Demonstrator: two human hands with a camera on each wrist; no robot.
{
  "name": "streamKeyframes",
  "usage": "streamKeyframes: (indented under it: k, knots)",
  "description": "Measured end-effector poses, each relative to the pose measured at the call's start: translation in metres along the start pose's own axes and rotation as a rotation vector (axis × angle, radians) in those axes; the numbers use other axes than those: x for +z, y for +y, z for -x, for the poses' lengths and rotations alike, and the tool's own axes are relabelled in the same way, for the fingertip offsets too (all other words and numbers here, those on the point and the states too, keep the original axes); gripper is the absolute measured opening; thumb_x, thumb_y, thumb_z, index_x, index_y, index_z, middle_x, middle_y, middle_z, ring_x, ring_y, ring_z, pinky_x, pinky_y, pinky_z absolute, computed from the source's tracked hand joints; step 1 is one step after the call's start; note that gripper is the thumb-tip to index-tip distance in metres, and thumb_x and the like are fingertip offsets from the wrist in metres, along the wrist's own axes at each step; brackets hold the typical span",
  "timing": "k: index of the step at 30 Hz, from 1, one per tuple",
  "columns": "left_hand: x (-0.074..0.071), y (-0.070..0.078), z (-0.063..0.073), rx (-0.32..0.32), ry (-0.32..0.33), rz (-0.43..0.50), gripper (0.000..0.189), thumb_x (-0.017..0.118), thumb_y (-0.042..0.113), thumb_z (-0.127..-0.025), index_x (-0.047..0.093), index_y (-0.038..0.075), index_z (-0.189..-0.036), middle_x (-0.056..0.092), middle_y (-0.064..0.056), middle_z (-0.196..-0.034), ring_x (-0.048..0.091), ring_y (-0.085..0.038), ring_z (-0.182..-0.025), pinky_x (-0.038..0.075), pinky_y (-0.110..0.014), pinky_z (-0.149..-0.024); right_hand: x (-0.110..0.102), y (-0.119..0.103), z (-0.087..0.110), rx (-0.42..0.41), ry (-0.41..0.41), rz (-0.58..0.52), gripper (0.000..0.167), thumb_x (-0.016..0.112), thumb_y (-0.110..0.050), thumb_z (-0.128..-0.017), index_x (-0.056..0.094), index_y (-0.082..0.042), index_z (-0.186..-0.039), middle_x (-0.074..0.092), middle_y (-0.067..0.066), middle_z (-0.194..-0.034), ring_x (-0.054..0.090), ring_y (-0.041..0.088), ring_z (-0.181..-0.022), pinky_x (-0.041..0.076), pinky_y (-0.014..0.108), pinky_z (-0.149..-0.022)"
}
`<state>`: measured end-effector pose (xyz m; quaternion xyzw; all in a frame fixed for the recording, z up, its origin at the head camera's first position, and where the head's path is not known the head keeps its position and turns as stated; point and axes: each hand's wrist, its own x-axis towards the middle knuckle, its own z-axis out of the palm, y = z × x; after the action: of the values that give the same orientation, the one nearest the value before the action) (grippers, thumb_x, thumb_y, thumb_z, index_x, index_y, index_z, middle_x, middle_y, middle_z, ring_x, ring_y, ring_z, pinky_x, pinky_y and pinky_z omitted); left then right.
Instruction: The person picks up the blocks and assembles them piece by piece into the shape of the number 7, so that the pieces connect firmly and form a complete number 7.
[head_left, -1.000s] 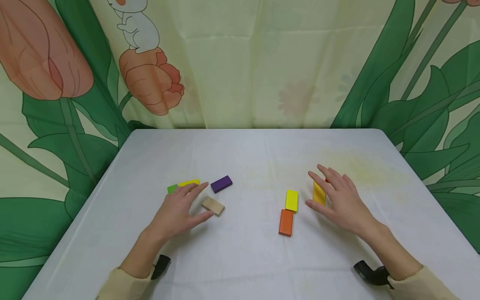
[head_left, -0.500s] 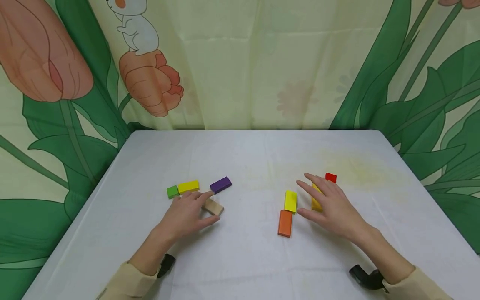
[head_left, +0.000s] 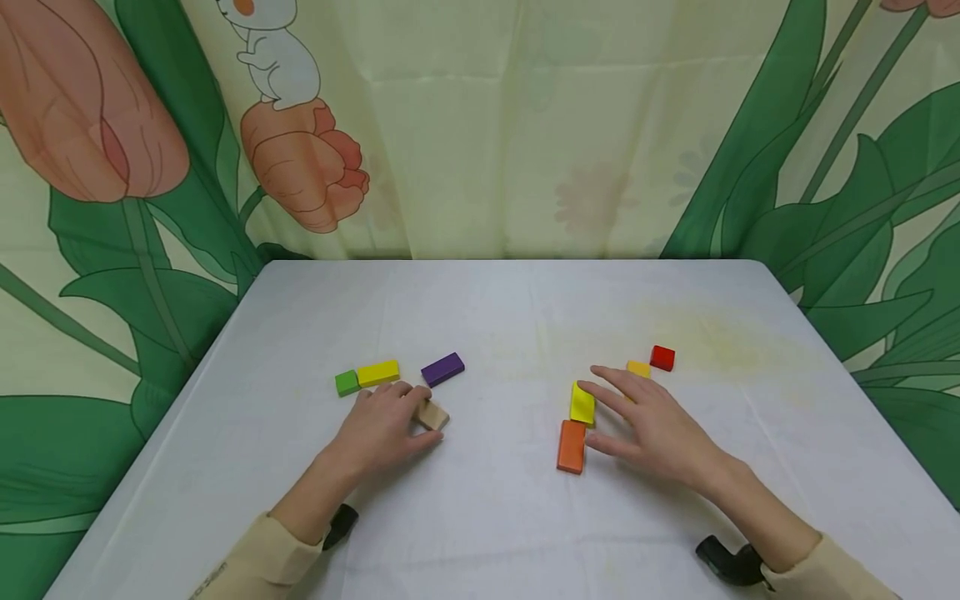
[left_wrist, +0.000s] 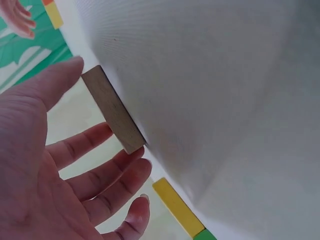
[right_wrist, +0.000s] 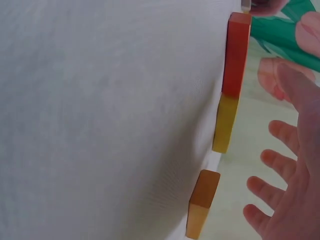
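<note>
My left hand is at a plain wooden block, lying flat on the white-covered table. In the left wrist view the thumb tip meets one end of the wooden block, and curled fingers touch its side and other end. My right hand hovers with spread, slightly bent fingers beside a yellow block and an orange block set end to end. Its index fingertip overlaps the yellow one in the head view. A darker yellow block is partly hidden behind that hand.
Left of centre lie a green block, another yellow block touching it, and a purple block. A red block sits beyond my right hand. A printed curtain hangs behind the table.
My left hand has moved right and closed in around the wooden block. The right hand has shifted left and towards me, uncovering the red block and reaching the yellow and orange pair.
</note>
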<state>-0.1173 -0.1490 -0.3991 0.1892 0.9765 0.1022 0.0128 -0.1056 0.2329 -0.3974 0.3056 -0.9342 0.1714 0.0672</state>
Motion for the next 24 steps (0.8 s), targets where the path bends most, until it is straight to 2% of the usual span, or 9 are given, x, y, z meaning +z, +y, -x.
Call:
streamKeyframes:
  k: [9,16,24]
  knots:
    - [0.002,0.006,-0.005,0.028,-0.035,0.005,0.054,0.08,0.04,-0.086,0.065,0.011,-0.129,0.064,-0.01,-0.123,0.059,-0.029,-0.114,0.047,-0.051,-0.09,0.004,-0.004,-0.003,-0.018,-0.085,0.012,0.069,0.079,-0.044,-0.086,0.056,-0.017,-0.146,0.046,0.009,-0.152,0.042,0.034,-0.136,0.035,0.06,-0.109]
    - [0.004,0.006,-0.007,0.133,-0.038,0.061,0.05,0.082,0.035,-0.085,0.066,0.011,-0.126,0.064,-0.01,-0.123,0.059,-0.029,-0.114,0.048,-0.05,-0.09,0.007,-0.011,-0.002,-0.068,-0.131,0.03,0.067,0.073,-0.053,-0.088,0.058,-0.019,-0.144,0.048,0.004,-0.151,0.041,0.035,-0.138,0.035,0.058,-0.11]
    - [0.004,0.005,-0.007,0.22,-0.051,0.145,0.046,0.081,0.027,-0.087,0.065,0.01,-0.126,0.062,-0.011,-0.126,0.057,-0.029,-0.117,0.046,-0.047,-0.097,0.009,-0.015,-0.004,-0.066,-0.185,0.047,0.068,0.067,-0.063,-0.089,0.061,-0.02,-0.141,0.048,0.002,-0.151,0.04,0.034,-0.139,0.032,0.059,-0.111]
